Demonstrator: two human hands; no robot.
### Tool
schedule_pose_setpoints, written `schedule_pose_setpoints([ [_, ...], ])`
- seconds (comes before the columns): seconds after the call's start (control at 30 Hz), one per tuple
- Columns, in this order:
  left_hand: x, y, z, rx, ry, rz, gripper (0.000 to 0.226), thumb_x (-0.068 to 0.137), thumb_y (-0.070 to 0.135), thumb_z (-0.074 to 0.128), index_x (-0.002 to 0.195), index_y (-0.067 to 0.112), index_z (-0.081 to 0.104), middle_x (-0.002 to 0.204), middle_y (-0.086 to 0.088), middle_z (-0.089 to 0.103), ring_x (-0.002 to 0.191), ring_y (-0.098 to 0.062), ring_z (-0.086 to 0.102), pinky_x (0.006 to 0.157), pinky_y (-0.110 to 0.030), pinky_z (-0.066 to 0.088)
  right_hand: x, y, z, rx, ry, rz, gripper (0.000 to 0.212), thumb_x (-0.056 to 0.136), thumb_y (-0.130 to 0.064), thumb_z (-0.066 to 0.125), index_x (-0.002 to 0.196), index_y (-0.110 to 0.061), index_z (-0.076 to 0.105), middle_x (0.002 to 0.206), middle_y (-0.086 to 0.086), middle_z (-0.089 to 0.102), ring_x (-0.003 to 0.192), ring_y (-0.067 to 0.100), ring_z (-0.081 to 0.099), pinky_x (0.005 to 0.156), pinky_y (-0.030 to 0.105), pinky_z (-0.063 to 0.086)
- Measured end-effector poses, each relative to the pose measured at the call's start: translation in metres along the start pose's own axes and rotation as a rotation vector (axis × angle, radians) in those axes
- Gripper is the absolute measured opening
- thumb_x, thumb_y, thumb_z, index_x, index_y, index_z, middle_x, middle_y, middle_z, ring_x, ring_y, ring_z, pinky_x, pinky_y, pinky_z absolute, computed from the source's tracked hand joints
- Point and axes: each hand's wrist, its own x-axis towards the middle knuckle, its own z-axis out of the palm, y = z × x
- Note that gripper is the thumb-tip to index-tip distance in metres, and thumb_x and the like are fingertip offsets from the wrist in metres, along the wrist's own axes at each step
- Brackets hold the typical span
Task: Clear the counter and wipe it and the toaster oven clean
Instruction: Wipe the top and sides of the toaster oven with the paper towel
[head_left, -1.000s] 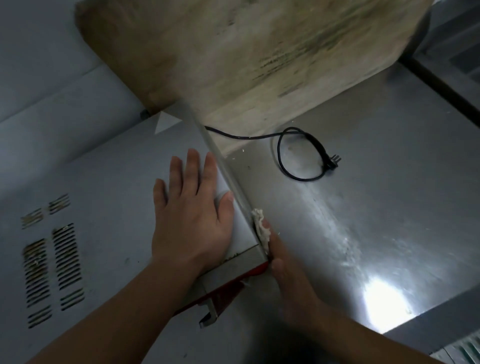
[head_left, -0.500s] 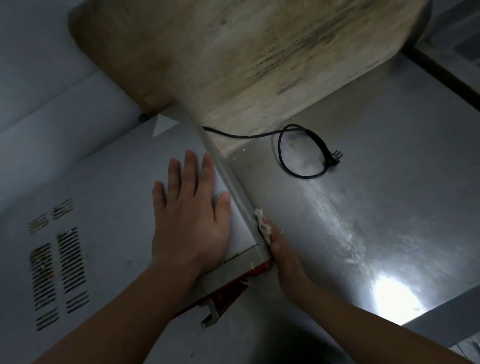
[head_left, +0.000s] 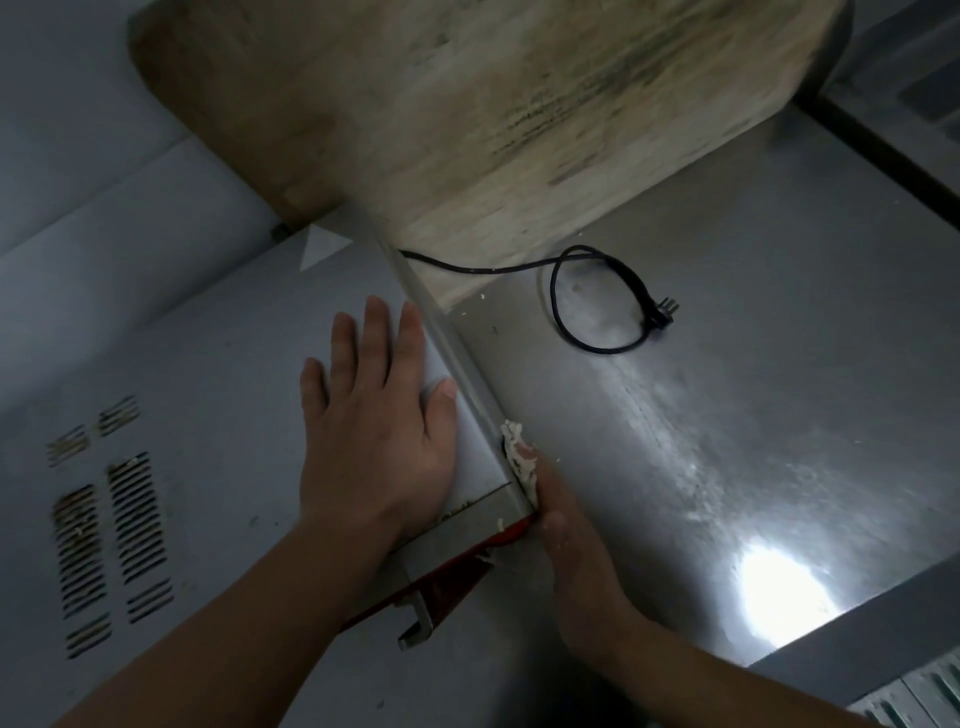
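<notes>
Stainless counter (head_left: 727, 415) looks mostly cleared, only a power cord (head_left: 597, 306) beyond the right hand (head_left: 566, 551), which pinches a white cloth (head_left: 517, 457) against the toaster oven (head_left: 208, 415) side while the left hand (head_left: 374, 431), fingers flat, steadies its top, so wiping seems unfinished.

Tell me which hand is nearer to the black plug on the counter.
Right. The right hand, pressing a white cloth against the oven's side, lies on the plug's side; the left hand rests flat on the toaster oven, farther away.

Head camera: steep downward, close above counter (head_left: 727, 415).
</notes>
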Motion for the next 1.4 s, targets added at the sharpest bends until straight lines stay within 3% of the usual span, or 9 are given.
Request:
schedule_pose_setpoints([
  [0.1, 0.000, 0.000, -0.001, 0.001, 0.002, 0.002, 0.074, 0.092, 0.059, 0.000, 0.159, 0.030, -0.008, 0.167, 0.004, -0.016, 0.153, -0.017, -0.019, 0.124, -0.049, -0.006, -0.004, -0.018, 0.008, -0.036, 0.037, -0.096, 0.073, 0.099, -0.065, 0.030, 0.149, -0.013, 0.041, 0.155, 0.005, 0.039, 0.145, 0.026, 0.034, 0.116, 0.055, 0.029],
  [0.3, 0.000, 0.000, 0.000, -0.001, -0.003, -0.002, 0.074, 0.092, 0.060, 0.000, 0.159, 0.030, -0.009, 0.167, 0.004, -0.017, 0.152, -0.017, -0.020, 0.124, -0.049, -0.007, 0.007, -0.005, 0.005, -0.067, 0.074, -0.143, 0.070, 0.102, -0.058, 0.031, 0.147, -0.005, 0.042, 0.152, 0.015, 0.040, 0.142, 0.034, 0.037, 0.114, 0.060, 0.029],
  [0.4, 0.000, 0.000, 0.000, -0.001, -0.003, -0.003, 0.074, 0.092, 0.060, 0.000, 0.159, 0.031, -0.009, 0.167, 0.005, -0.017, 0.152, -0.017, -0.021, 0.124, -0.048, -0.007, 0.015, 0.025, 0.000, 0.033, 0.095, -0.033, 0.064, 0.098, -0.058, 0.041, 0.143, -0.013, 0.048, 0.151, 0.002, 0.046, 0.143, 0.022, 0.038, 0.118, 0.055, 0.027],
  [0.5, 0.000, 0.000, 0.000, 0.004, -0.008, -0.003, 0.074, 0.092, 0.060, -0.001, 0.159, 0.031, -0.011, 0.167, 0.005, -0.019, 0.152, -0.015, -0.023, 0.124, -0.048, -0.008, 0.022, 0.052, -0.008, 0.171, 0.153, 0.253, 0.045, 0.093, -0.051, 0.046, 0.129, -0.029, 0.062, 0.137, -0.021, 0.057, 0.133, -0.002, 0.046, 0.121, 0.042, 0.026],
  [0.67, 0.000, 0.000, 0.001, 0.007, -0.003, 0.002, 0.074, 0.093, 0.060, 0.001, 0.159, 0.030, -0.010, 0.167, 0.004, -0.016, 0.152, -0.017, -0.020, 0.124, -0.049, -0.006, 0.028, 0.072, -0.014, 0.128, 0.101, 0.358, 0.050, 0.086, -0.062, 0.048, 0.130, -0.040, 0.057, 0.139, -0.028, 0.052, 0.133, -0.008, 0.042, 0.123, 0.037, 0.022],
  [0.8, 0.000, 0.000, 0.001, 0.013, 0.004, 0.001, 0.074, 0.093, 0.060, 0.000, 0.159, 0.030, -0.009, 0.168, 0.004, -0.015, 0.153, -0.018, -0.019, 0.124, -0.049, -0.005, 0.020, 0.052, -0.008, 0.145, 0.131, 0.287, 0.060, 0.079, -0.076, 0.050, 0.127, -0.041, 0.059, 0.137, -0.025, 0.055, 0.134, -0.001, 0.045, 0.122, 0.043, 0.025],
  [0.93, 0.001, -0.001, 0.001, 0.015, -0.004, 0.002, 0.074, 0.093, 0.059, 0.001, 0.159, 0.029, -0.008, 0.168, 0.003, -0.015, 0.153, -0.018, -0.019, 0.124, -0.049, -0.007, 0.002, 0.002, 0.006, 0.084, 0.089, 0.092, 0.084, 0.089, -0.076, 0.041, 0.147, -0.015, 0.043, 0.150, -0.006, 0.047, 0.142, 0.014, 0.039, 0.119, 0.050, 0.028],
  [1.2, 0.001, 0.000, -0.001, 0.007, -0.004, -0.002, 0.075, 0.092, 0.060, 0.000, 0.160, 0.029, -0.008, 0.168, 0.003, -0.015, 0.153, -0.019, -0.019, 0.124, -0.050, -0.006, 0.005, -0.014, 0.008, -0.039, 0.090, -0.109, 0.073, 0.101, -0.061, 0.033, 0.148, -0.006, 0.040, 0.152, 0.013, 0.041, 0.142, 0.034, 0.037, 0.113, 0.062, 0.029],
  [1.4, 0.001, 0.000, -0.001, 0.005, 0.001, 0.002, 0.074, 0.093, 0.059, 0.001, 0.160, 0.029, -0.007, 0.168, 0.003, -0.014, 0.153, -0.018, -0.018, 0.124, -0.050, -0.006, 0.011, 0.027, -0.010, 0.077, 0.027, 0.094, 0.068, 0.097, -0.063, 0.040, 0.148, -0.019, 0.043, 0.155, -0.012, 0.040, 0.146, 0.012, 0.032, 0.122, 0.047, 0.022],
])
